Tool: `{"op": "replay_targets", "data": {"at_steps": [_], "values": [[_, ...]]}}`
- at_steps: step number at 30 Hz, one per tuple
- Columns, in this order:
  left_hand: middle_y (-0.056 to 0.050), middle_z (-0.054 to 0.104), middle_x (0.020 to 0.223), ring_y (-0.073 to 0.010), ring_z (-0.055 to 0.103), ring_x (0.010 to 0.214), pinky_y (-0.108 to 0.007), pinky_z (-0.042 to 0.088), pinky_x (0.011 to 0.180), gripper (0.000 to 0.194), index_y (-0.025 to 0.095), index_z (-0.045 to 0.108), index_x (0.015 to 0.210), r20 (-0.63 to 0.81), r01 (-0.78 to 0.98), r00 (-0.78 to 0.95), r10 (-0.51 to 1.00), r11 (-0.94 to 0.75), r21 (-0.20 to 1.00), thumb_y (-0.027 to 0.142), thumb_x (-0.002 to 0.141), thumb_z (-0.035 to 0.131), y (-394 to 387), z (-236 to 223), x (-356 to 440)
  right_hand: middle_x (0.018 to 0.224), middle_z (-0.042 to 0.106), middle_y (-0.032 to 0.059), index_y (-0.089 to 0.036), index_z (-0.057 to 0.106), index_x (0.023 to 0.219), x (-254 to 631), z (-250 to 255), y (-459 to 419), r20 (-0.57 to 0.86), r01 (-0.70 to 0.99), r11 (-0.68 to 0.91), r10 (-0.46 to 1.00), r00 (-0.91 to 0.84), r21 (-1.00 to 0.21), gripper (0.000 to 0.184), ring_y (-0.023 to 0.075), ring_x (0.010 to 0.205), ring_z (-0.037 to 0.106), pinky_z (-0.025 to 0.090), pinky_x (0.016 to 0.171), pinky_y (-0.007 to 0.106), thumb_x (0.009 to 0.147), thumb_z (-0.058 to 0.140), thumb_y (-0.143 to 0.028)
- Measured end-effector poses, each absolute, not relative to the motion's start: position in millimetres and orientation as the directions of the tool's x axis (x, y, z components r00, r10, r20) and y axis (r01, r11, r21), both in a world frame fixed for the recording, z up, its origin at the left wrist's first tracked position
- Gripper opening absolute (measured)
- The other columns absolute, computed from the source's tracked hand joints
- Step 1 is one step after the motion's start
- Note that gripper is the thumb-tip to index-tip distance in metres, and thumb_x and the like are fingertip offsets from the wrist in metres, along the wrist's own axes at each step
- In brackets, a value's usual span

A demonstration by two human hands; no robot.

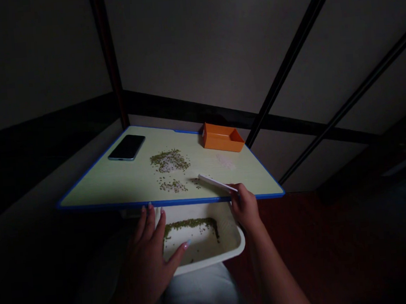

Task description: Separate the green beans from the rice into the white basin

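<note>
Two bare hands work above the lap (206, 287), where a white tub (241, 245) appears to rest, its mouth tucked against the table's near edge, probably so that anything coming over the edge lands inside. Green seeds (191, 223) lie in it, banked along the far side. The left hand (150, 250) is spread at the tub's left side, palm down, thumb reaching over the opening, fingertips at the table edge; no object shows in its grasp, and whether the palm bears on the tub's rim cannot be told. The right hand (244, 205), forearm angled in from the lower right, is closed around the near end of a white strip (217, 183). The strip slants forward and left, low over the table (96, 188), a hold that seems to suit its long edge to loose grains; contact is unclear. A few seeds (197, 183) lie by its tip. Left of them is a small patch (173, 186), and beyond that a larger green-and-white pile (170, 161). Pale grains (225, 161) sit apart on the right. Farther off are a phone (127, 147) at left and an orange box (223, 142) at the far right corner, both perhaps set aside to leave working room, then the wall (187, 45).
</note>
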State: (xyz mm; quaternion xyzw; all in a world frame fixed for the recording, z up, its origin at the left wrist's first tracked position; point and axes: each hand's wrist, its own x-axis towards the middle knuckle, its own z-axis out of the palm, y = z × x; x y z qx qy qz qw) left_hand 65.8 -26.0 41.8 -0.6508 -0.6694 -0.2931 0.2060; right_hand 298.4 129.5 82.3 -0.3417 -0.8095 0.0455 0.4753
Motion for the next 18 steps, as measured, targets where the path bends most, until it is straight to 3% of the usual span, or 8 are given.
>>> {"op": "replay_targets", "data": {"at_steps": [9,18], "values": [[-0.027,0.039,0.153,-0.0385,0.031,0.146,-0.053,0.047,0.105,0.075,0.009,0.042,0.141,0.646,0.985,-0.093,0.758,-0.023,0.169,0.060,0.086,0.047,-25.7,36.4,65.5,0.097,0.077,0.0058,-0.024,0.063,0.104,304.1,79.8,123.4,0.734,0.464,0.782,0.590,-0.337,-0.415,0.023,0.0194,0.088,0.074,0.057,0.075,0.028,0.090,0.048,-0.014],[-0.025,0.038,0.154,-0.0380,0.031,0.146,-0.054,0.047,0.105,0.074,0.011,0.039,0.143,0.642,0.982,-0.106,0.759,-0.022,0.188,0.057,0.086,0.048,-25.2,36.3,65.9,0.093,0.076,0.0055,-0.024,0.066,0.101,305.1,81.1,128.3,0.723,0.455,0.764,0.618,-0.310,-0.458,0.020,0.0202,0.083,0.073,0.057,0.072,0.029,0.091,0.050,-0.018]]}}
